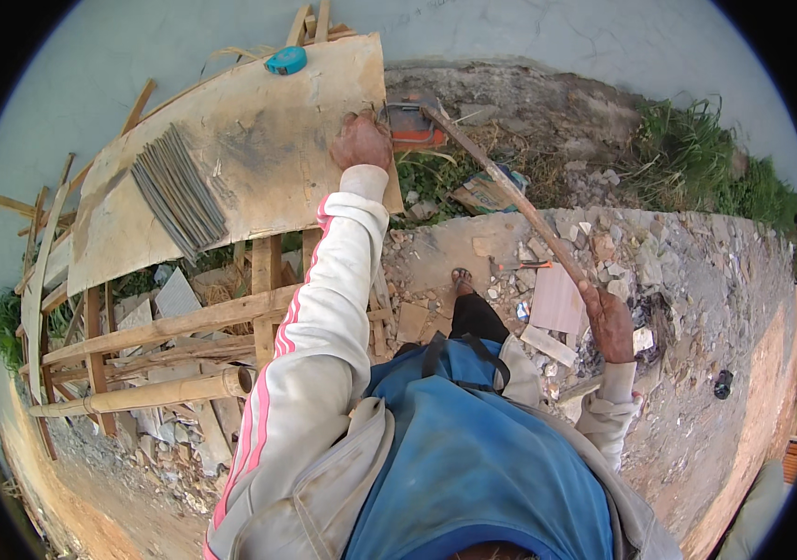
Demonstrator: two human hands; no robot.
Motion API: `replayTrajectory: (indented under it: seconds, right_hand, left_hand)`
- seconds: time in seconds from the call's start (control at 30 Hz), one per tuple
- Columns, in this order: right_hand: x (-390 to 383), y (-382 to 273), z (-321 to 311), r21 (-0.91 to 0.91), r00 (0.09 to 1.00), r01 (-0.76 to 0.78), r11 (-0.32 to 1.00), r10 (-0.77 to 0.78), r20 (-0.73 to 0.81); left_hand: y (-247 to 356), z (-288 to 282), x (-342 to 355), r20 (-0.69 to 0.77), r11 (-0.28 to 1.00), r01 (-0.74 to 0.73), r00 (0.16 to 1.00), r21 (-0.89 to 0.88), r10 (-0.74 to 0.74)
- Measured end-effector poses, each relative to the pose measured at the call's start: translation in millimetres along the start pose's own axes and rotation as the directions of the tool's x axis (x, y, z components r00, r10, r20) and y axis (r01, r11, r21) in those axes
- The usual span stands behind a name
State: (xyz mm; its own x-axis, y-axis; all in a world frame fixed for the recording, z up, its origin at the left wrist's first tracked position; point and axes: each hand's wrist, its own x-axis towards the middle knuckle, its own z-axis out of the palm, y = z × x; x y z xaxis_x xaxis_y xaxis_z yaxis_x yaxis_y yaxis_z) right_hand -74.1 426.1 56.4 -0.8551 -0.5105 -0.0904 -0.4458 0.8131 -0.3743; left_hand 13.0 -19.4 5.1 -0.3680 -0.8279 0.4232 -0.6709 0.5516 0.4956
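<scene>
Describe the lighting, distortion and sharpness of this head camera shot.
Head view: flat daylight with soft, weak shadows and no glare; strong fisheye bending, so the plywood sheet and bamboo poles curve toward the black round rim; left hand, right hand and long stick are reasonably sharp; the edges go soft.

Board [258, 159]: on the timber frame [165, 327], to our left.
Rods [179, 191]: on the board, left part.
Tape measure [285, 62]: on the board's far edge.
Left hand [361, 142]: on the board's right edge.
Stick [510, 196]: from our right hand [611, 325] up-left, over the rubble [641, 243].
</scene>
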Motion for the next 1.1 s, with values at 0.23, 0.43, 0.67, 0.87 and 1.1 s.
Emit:
replayTrajectory:
  seconds: [0.23, 0.43, 0.67, 0.87, 1.1]
  right_hand:
    - [-2, -5, -14, -0.016, 0.999, 0.013, 1.000, -0.012, 0.052]
    - [18, 16, -7, 0.125, 0.990, 0.027, 0.992, -0.044, 0.135]
    - [62, 42, 0, 0.406, 0.969, 0.080, 0.910, -0.166, 0.182]
    - [87, 9, 35, 0.748, 0.959, 0.201, 0.632, -0.282, -0.020]
    - [130, -26, 79, 0.848, 0.913, 0.241, 0.472, -0.406, -0.034]
  left_hand:
    - [0, -1, 1, 0.039, 1.000, 0.007, 0.999, 0.024, -0.008]
    - [-3, -1, 1, 0.031, 1.000, 0.001, 1.000, 0.018, -0.002]
    - [-10, 24, 12, 0.066, 0.948, 0.166, 0.986, -0.271, -0.154]
    - [-13, 23, 19, 0.335, 0.425, 0.450, 0.886, -0.785, -0.320]
    - [12, 16, 6, 0.317, 0.218, 0.436, 0.848, -0.873, -0.426]
